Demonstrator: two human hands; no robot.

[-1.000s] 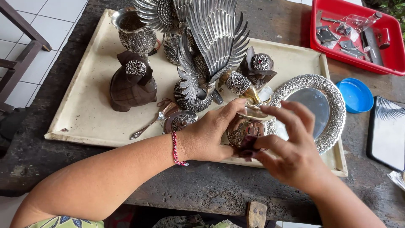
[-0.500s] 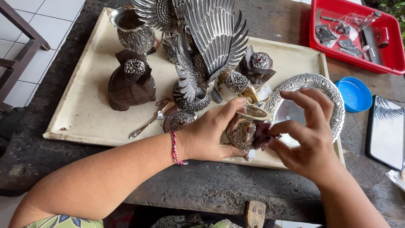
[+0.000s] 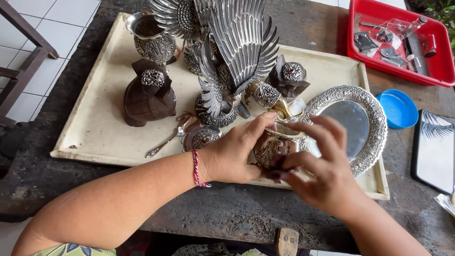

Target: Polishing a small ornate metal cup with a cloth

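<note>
Both forearms reach in from the lower frame. The left hand [image 3: 232, 156] curls closed, thumb up. The right hand [image 3: 322, 173] arches over beside it, fingers [image 3: 327, 130] spread.

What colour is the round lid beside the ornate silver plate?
The round lid is blue, seen in the head view.

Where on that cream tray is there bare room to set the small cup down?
Bare: the tray's left strip, beside the dark turtle figure, and the near-left corner below the spoon. Crowded: the middle around the winged bird and the round silver dish.

This looks like a silver craft workshop: ornate silver figures [image 3: 227, 61] stand on a cream tray [image 3: 95, 123], small tools fill a red tray [image 3: 441, 61], on a rough dark workbench [image 3: 213, 213].
</note>
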